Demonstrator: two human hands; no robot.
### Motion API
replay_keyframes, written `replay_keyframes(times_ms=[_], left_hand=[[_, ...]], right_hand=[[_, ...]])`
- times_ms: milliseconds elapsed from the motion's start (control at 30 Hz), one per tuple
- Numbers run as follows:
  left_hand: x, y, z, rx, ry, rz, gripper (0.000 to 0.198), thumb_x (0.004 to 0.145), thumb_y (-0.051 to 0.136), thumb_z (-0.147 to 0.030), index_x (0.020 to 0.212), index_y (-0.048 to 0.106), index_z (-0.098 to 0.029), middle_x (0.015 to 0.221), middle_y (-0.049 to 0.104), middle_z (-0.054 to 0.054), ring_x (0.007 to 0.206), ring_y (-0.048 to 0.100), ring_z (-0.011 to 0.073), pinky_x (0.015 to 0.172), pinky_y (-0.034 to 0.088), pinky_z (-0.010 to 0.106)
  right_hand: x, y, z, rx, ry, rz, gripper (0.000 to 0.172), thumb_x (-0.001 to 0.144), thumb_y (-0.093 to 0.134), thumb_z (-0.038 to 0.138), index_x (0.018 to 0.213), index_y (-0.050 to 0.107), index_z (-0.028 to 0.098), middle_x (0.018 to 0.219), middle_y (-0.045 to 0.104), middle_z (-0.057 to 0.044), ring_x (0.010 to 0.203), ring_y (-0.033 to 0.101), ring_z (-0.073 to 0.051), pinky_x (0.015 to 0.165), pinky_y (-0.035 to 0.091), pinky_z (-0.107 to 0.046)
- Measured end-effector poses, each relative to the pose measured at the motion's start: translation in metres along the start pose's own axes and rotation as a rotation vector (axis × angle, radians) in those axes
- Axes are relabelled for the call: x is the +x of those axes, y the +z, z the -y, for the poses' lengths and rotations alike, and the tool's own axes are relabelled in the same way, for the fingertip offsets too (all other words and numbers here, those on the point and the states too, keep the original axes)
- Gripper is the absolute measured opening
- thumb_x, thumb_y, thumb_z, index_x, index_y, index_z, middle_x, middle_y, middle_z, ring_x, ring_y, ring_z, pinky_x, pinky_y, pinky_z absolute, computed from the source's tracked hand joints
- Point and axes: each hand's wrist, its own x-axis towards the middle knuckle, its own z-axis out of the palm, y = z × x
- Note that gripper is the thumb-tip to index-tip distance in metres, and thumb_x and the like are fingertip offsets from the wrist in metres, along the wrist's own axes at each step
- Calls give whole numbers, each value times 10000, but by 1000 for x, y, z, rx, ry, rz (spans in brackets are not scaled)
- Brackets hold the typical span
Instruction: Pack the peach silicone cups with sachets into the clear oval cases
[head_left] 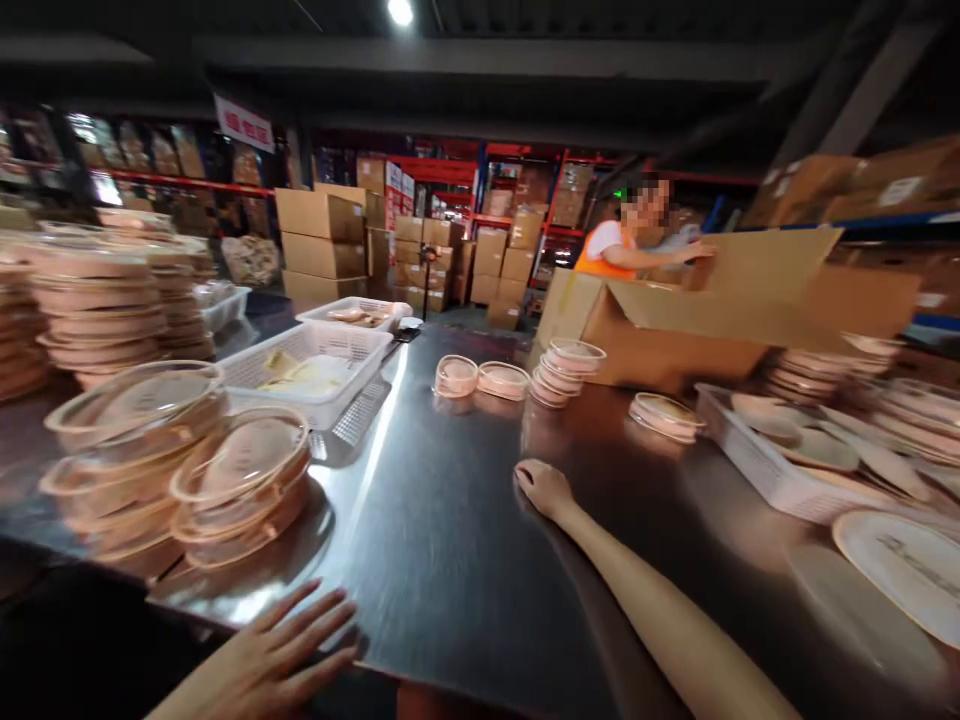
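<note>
My left hand (281,650) lies flat on the near edge of the shiny metal table (450,540), fingers spread, holding nothing. It is just in front of stacks of clear-lidded pink containers (225,480). My right hand (541,487) reaches out over the middle of the table with the fingers curled in, and nothing shows in it. Several pink containers (502,380) and a small stack of them (566,368) stand farther out, beyond that hand.
White plastic baskets (307,372) sit at the left, another basket with plates (780,455) at the right. A person in an orange vest (615,250) stands behind a large open cardboard box (705,320). Tall plate stacks (97,300) rise far left. Boxes fill the shelves behind.
</note>
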Motion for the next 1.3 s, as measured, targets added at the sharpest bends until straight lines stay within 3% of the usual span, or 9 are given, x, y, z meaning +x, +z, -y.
replay_keyframes(times_ms=[100, 200, 333, 433, 567, 700, 933, 1167, 1300], left_hand=[[73, 44, 7, -49, 89, 245, 705, 918, 568, -579, 1554, 338, -382, 1567, 442, 31, 1401, 512, 265, 1113, 475, 402], [139, 95, 36, -112, -96, 356, 605, 966, 456, -610, 1518, 408, -369, 1584, 422, 86, 1464, 414, 323, 1155, 393, 547], [205, 158, 83, -77, -360, 321, 576, 968, 496, -544, 1496, 460, -318, 1611, 392, 131, 1508, 313, 375, 1168, 300, 646], [244, 186, 108, -32, -433, 295, 571, 965, 502, -481, 1502, 465, -292, 1630, 360, 135, 1512, 289, 403, 1169, 265, 668], [287, 202, 128, 146, -575, 247, 583, 972, 456, -434, 1520, 452, -236, 1653, 297, 163, 1528, 234, 424, 1181, 220, 666], [320, 212, 144, 308, -610, 139, 623, 933, 504, -326, 1534, 429, -181, 1652, 273, 206, 1536, 204, 426, 1199, 143, 678], [348, 233, 171, 447, -581, 67, 664, 906, 508, -255, 1545, 387, -118, 1653, 236, 250, 1526, 242, 413, 1218, 121, 635], [355, 237, 184, 435, -608, 97, 653, 919, 494, -273, 1535, 390, -84, 1610, 318, 281, 1494, 293, 429, 1204, 122, 653], [350, 237, 185, 357, -588, 35, 635, 932, 450, -272, 1522, 386, -46, 1578, 346, 310, 1465, 307, 461, 1146, 210, 704]], right_hand=[[28, 9, 3, -45, 120, 4, 215, 1007, 504, 168, 1006, 716, 138, 1040, 734, -80, 943, 687, -183, 820, 516, -309], [51, 15, -12, -91, 233, -24, 135, 989, 576, 184, 1029, 698, 142, 1071, 714, -81, 1005, 666, -194, 872, 533, -353], [82, 18, -53, -163, 386, -89, 206, 1038, 511, 237, 1071, 680, 124, 1096, 689, -70, 1060, 652, -203, 930, 520, -380], [104, 21, -84, -210, 431, -119, 199, 1030, 545, 274, 1083, 677, 133, 1105, 692, -72, 1044, 664, -210, 905, 548, -393], [136, 28, -107, -260, 277, -161, 257, 1038, 478, 204, 1207, 669, 169, 1305, 661, -130, 1210, 610, -248, 1009, 518, -431], [173, 38, -117, -304, 49, -196, 416, 1020, 365, 92, 1334, 624, 179, 1505, 534, -122, 1468, 377, -241, 1239, 262, -495], [227, 60, -132, -333, 13, -234, 495, 956, 380, 22, 1430, 520, 32, 1542, 448, -229, 1521, 282, -289, 1260, 158, -581], [242, 63, -131, -391, 50, -205, 430, 984, 333, 24, 1327, 591, 2, 1430, 555, -279, 1476, 368, -287, 1255, 212, -518], [227, 56, -129, -444, 70, -186, 290, 1031, 444, 128, 1250, 631, 93, 1396, 602, -190, 1422, 443, -280, 1196, 315, -561]])
